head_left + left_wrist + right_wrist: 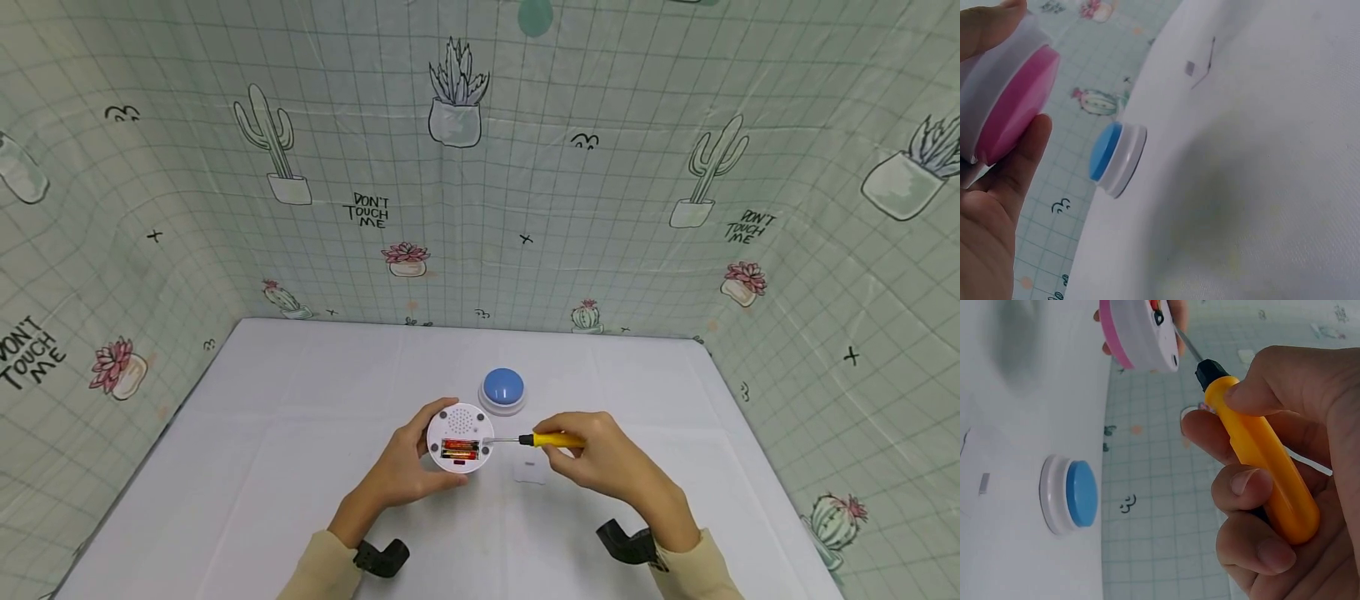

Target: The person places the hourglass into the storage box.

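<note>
My left hand [405,468] grips a round white push-button device [460,423] by its sides, thumb along the lower edge. Its underside faces the head camera, showing speaker holes and an uncovered battery slot with red-and-black batteries [461,450]. In the left wrist view its pink dome [1019,106] faces away from the palm. A yellow screwdriver [1266,462] with a black collar is held by my right hand [603,454], fingers curled round the handle. Its metal shaft [506,439] points left, with the tip at the edge of the battery slot.
Just behind the held device, a second push-button with a blue dome [503,387] stands on the white table [300,392]. A small white cover piece [530,472] lies flat below the screwdriver. Patterned cloth [480,192] with cactus drawings hangs around the back and sides.
</note>
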Tool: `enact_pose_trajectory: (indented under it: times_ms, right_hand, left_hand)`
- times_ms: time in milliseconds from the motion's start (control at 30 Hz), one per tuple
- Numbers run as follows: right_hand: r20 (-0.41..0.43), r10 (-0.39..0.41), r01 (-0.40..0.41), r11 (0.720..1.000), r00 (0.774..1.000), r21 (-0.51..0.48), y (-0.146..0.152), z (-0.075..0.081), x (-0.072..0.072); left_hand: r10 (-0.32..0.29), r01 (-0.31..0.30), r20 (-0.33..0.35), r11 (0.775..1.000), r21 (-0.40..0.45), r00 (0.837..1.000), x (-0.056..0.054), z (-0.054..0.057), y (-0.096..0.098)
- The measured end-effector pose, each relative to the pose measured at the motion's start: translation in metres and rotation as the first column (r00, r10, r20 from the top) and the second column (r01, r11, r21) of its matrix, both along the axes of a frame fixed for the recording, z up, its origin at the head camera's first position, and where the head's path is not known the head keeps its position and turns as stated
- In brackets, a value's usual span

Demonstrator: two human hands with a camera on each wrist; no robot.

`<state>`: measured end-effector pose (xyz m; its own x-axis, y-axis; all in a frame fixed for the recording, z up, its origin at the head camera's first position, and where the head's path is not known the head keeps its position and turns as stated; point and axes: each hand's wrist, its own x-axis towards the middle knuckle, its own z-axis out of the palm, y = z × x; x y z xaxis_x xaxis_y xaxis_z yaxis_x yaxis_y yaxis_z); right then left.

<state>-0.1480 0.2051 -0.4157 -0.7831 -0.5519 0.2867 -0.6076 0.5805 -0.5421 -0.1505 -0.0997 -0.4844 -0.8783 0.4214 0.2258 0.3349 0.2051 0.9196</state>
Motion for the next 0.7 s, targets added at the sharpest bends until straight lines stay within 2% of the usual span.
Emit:
enact_pose_trajectory:
  times_ms: [300,567,700]
  right_hand:
    - [0.009,0.088,-0.088,0.996,0.996,0.026,-0.007,0.004,0.004]
    - [-0.057,0.113,-0.109,0.992,0.992,0.068,-0.012,0.008,0.003]
    - [-0.065,0.136,-0.130,0.987,0.989,0.090,-0.015,0.012,0.003]
  left_hand:
    - [0.024,-0.024,-0.021,1.000,-0.015,0.999,-0.001,-0.001,0.002]
    - [0.027,-0.027,-0.029,0.999,-0.024,0.999,-0.002,-0.001,0.002]
    - [0.034,-0.036,-0.042,0.998,-0.044,0.999,-0.001,-0.001,0.003]
